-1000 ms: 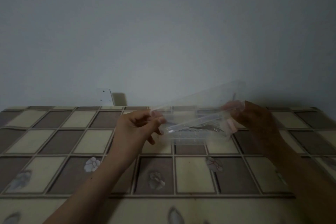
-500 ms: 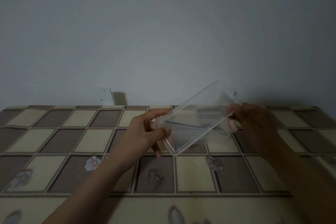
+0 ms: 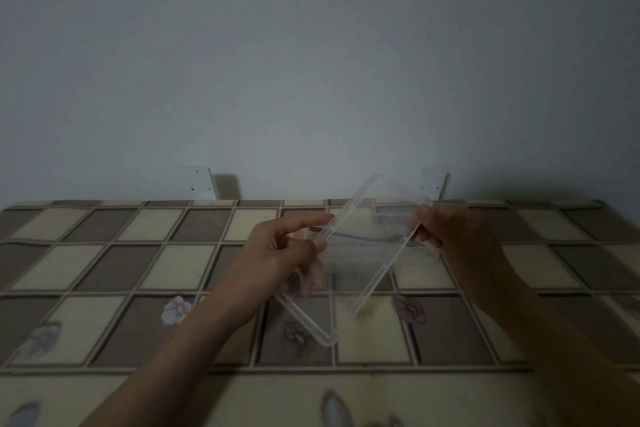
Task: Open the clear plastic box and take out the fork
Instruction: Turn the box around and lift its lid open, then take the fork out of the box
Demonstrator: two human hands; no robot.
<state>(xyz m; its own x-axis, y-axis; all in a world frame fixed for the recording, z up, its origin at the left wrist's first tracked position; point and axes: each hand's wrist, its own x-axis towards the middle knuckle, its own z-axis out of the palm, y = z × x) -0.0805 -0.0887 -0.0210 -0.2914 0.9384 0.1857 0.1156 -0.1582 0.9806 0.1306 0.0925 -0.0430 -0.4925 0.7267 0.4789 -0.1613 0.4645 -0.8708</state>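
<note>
The clear plastic box [image 3: 388, 255] is held above the chequered table. Its clear lid [image 3: 346, 291] is swung open and tilts down toward me, its lower corner near the cloth. My left hand [image 3: 277, 260] pinches the lid's left edge between thumb and fingers, with the index finger stretched out along it. My right hand [image 3: 460, 243] grips the right end of the box base. Through the plastic a thin dark fork [image 3: 360, 238] shows faintly, lying lengthwise in the base.
The table [image 3: 138, 270] wears a brown and cream chequered cloth with flower prints and reaches to a plain grey wall. Two small white brackets [image 3: 201, 182] [image 3: 433, 182] stand against the wall at the table's back edge.
The lid has swung from nearly closed to wide open, its free edge coming down toward me. My left hand turned with it; my right hand stayed at the base.
</note>
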